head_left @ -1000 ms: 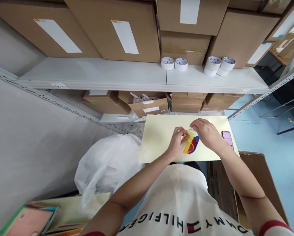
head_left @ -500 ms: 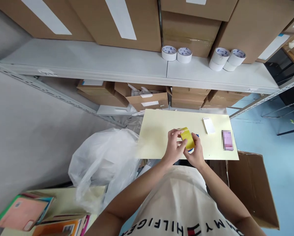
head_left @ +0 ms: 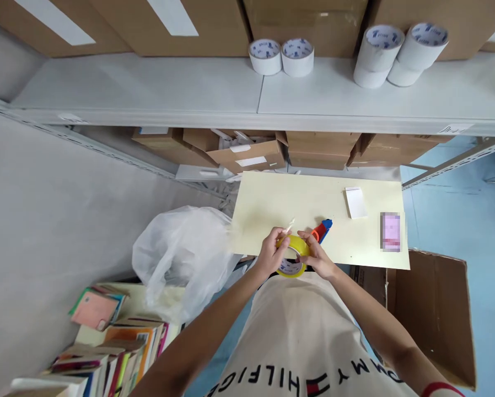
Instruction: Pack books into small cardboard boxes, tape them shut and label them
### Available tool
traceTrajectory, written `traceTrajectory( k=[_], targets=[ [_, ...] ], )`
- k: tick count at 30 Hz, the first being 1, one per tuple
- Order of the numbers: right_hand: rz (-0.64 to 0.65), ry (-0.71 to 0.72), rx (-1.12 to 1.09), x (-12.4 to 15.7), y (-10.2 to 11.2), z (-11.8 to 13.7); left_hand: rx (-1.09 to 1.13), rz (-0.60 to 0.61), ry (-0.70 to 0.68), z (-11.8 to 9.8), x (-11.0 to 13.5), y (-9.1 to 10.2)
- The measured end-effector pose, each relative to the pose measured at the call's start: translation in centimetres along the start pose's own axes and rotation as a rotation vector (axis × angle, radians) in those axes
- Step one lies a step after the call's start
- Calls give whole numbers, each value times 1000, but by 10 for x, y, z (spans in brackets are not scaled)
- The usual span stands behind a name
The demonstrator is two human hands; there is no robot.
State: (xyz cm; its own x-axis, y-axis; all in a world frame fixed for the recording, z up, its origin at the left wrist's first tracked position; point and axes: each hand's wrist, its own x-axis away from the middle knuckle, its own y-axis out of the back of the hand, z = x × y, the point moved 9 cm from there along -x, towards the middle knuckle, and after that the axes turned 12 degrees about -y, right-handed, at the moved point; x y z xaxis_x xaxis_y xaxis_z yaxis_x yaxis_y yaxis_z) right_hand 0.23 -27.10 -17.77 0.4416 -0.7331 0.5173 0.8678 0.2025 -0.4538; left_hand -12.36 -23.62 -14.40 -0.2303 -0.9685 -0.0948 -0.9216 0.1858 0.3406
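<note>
A roll of yellow packing tape (head_left: 306,246) is held between my two hands at the table's near edge, its printed core facing up. My left hand (head_left: 273,249) is closed on its left side, and a crumpled whitish strip (head_left: 289,225) sticks up from those fingers. On the roll's right side, my right hand (head_left: 316,256) grips the rim, fingers bent round it. Just beyond the right hand, a red and blue tape dispenser (head_left: 322,229) lies on the pale yellow table (head_left: 268,204).
A white pad (head_left: 355,202) and a blurred pink item (head_left: 391,232) lie on the table's right. White tape rolls (head_left: 297,58) stand on the grey shelf (head_left: 168,88). An open carton (head_left: 433,314) sits right, a plastic bag (head_left: 181,248) left, books (head_left: 127,342) lower left.
The tape roll has turned from edge-on to show its core and come closer to my body. A whitish strip now shows at my left fingers. The dispenser has come into fuller view.
</note>
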Motion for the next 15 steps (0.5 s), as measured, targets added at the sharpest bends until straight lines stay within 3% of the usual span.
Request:
traceTrajectory(
  k=[4,7,10,15],
  targets=[
    [-95,-2,-92,6,33,-26,-50,-123,40,25,18,10],
    [-440,-62,-41,14,92,-50,-106,-176,29,37,25,17],
    [-769,-229,3,14,146,-77,-129,-210,26,45,27,21],
    [-912,-348,96,-20,173,-96,-108,-217,42,56,23,21]
  ],
)
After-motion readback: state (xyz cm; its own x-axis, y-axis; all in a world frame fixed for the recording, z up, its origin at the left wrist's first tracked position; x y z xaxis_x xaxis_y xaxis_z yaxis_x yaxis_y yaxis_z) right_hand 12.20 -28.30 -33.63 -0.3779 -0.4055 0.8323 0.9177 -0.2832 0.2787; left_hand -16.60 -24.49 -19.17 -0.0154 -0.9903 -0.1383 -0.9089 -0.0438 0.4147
